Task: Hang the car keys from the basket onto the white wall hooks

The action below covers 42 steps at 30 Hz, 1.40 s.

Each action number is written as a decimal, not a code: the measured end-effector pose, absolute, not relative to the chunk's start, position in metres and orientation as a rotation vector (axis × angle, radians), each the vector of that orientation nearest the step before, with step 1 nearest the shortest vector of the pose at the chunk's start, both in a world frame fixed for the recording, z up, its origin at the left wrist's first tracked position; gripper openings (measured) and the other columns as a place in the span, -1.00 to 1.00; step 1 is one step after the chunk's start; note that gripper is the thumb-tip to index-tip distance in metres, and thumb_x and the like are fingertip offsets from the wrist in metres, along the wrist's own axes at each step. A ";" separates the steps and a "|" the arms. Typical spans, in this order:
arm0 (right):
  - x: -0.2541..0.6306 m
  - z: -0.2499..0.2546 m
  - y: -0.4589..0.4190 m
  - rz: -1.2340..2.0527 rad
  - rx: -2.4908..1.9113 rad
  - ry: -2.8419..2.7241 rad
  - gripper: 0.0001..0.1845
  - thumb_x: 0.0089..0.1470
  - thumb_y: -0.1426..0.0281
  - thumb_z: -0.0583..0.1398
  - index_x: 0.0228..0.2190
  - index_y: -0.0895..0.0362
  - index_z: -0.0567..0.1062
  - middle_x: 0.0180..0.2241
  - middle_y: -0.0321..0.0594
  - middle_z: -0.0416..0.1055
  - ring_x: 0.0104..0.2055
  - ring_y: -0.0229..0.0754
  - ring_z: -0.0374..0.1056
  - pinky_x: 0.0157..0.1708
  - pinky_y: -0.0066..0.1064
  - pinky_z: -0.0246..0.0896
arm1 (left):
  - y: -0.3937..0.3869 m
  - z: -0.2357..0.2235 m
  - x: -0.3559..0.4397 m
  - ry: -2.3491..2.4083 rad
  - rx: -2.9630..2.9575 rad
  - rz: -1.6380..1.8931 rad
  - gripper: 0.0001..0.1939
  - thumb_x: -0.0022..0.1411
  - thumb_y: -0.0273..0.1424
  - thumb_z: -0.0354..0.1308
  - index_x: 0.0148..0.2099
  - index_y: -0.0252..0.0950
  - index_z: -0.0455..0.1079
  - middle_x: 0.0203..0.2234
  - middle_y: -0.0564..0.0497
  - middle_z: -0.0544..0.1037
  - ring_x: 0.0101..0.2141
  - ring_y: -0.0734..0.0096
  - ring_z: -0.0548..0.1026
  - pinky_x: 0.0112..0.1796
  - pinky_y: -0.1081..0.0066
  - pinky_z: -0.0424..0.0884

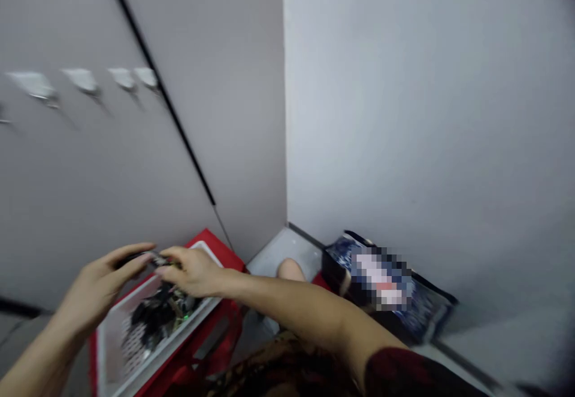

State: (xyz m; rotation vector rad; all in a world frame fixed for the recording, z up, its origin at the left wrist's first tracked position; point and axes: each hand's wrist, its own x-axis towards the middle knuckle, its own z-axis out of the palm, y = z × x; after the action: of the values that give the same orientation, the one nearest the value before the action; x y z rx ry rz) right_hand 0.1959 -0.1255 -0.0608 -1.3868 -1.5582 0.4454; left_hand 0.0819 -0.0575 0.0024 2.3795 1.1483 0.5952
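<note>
My left hand [99, 282] is curled over the far left part of a white plastic basket [110, 358], thumb and fingers closed on a small dark item [156, 258]. From the right, my right hand [197, 272] meets it, its fingers pinched on the other end of the same item. Blur hides what kind of item it is. Below both hands, the basket holds a jumble of dark and shiny small things [155, 319], one with a green glint. Under and around the basket shows something bright red [227, 255].
Several white hooks [83, 81] are fixed to the grey panel [54, 175] ahead on the left. A dark, patterned box or bag [426, 310], partly pixelated, lies against the pale wall [426, 115] on the right. A bare knee [290, 269] shows near the corner.
</note>
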 end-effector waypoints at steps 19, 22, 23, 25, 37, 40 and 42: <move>0.147 -0.020 -0.046 1.105 -0.961 -1.001 -0.75 -0.19 0.19 -0.01 -0.59 0.14 0.13 -0.80 -0.55 -0.11 -0.81 -0.52 -0.21 -0.78 -0.63 -0.27 | 0.007 -0.004 0.055 0.621 1.424 0.962 -0.82 -0.23 -0.44 0.09 -0.46 -0.37 0.33 -0.59 0.06 0.39 -0.56 0.60 0.28 -0.51 0.55 0.21; 0.147 -0.015 -0.046 0.979 -1.006 -1.134 -0.77 -0.21 0.23 0.03 -0.53 0.15 0.19 -0.77 -0.52 0.00 -0.78 -0.50 -0.10 -0.75 -0.61 -0.17 | 0.010 0.007 0.051 0.689 1.534 1.004 -0.88 -0.23 -0.46 0.07 -0.51 -0.38 0.32 -0.64 0.08 0.38 -0.59 0.61 0.26 -0.52 0.55 0.20; 0.149 -0.012 -0.046 0.909 -1.024 -1.198 -0.77 -0.23 0.26 0.06 -0.50 0.15 0.21 -0.76 -0.50 0.05 -0.76 -0.49 -0.04 -0.73 -0.59 -0.12 | 0.010 0.012 0.050 0.689 1.580 1.030 -0.88 -0.23 -0.46 0.07 -0.51 -0.37 0.32 -0.64 0.08 0.37 -0.59 0.61 0.26 -0.52 0.55 0.19; 0.153 -0.004 -0.049 0.784 -1.055 -1.295 -0.76 -0.26 0.31 0.09 -0.46 0.17 0.24 -0.70 -0.44 0.14 -0.69 -0.44 0.08 -0.66 -0.56 -0.02 | 0.009 0.024 0.050 0.669 1.682 1.088 -0.89 -0.23 -0.46 0.07 -0.52 -0.37 0.31 -0.65 0.09 0.36 -0.58 0.60 0.26 -0.51 0.56 0.19; 0.224 0.110 -0.049 0.574 -0.900 -1.103 -0.79 -0.35 0.35 0.13 -0.54 0.20 0.33 -0.60 -0.33 0.29 -0.59 -0.41 0.20 -0.60 -0.56 0.09 | 0.003 0.130 0.122 0.573 1.793 1.338 -0.89 -0.19 -0.49 0.05 -0.51 -0.34 0.15 -0.71 0.15 0.27 -0.65 0.61 0.31 -0.63 0.58 0.17; 0.249 0.130 -0.037 0.586 -0.866 -1.023 -0.82 -0.35 0.35 0.14 -0.60 0.20 0.31 -0.66 -0.34 0.28 -0.64 -0.41 0.19 -0.65 -0.56 0.10 | 0.009 0.147 0.151 0.619 1.855 1.300 -0.90 -0.16 -0.50 0.02 -0.46 -0.37 0.21 -0.65 0.09 0.33 -0.64 0.62 0.31 -0.60 0.57 0.19; 0.263 0.137 -0.028 0.590 -0.851 -1.004 -0.85 -0.34 0.36 0.13 -0.64 0.21 0.30 -0.73 -0.36 0.25 -0.69 -0.42 0.17 -0.69 -0.57 0.09 | 0.013 0.151 0.170 0.623 1.891 1.241 -0.86 -0.13 -0.51 0.01 -0.40 -0.38 0.24 -0.59 0.04 0.37 -0.63 0.62 0.32 -0.57 0.56 0.20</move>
State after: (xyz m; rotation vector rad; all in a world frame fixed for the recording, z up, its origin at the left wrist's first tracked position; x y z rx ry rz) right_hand 0.2633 -0.0276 0.1372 -0.8510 -1.0043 0.5901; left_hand 0.1700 0.0126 0.1506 1.8912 0.6227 1.2411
